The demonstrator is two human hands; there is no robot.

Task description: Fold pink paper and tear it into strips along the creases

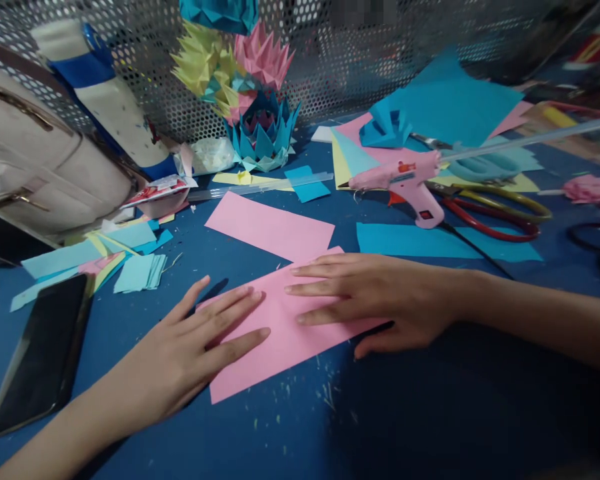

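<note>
A pink paper strip (275, 353) lies at a slant on the blue table, under both hands. My left hand (195, 350) rests on its left end with the fingers stretched out and spread. Flat across its right part, my right hand (375, 297) has its fingers apart and its thumb off the lower edge. Neither hand grips anything. Just behind, a second pink paper strip (270, 227) lies partly overlapped by the first. Right of that is a blue paper strip (410, 241), with a cable crossing it.
Behind stand a pink glue gun (405, 177) with a long glue stick, scissors (500, 210), and folded paper flowers (263, 133). At left are a black phone (43, 350), small light-blue paper pieces (140, 272), a white bag (45, 147) and a white-and-blue bottle (110, 100). A perforated metal panel (325, 60) closes the back.
</note>
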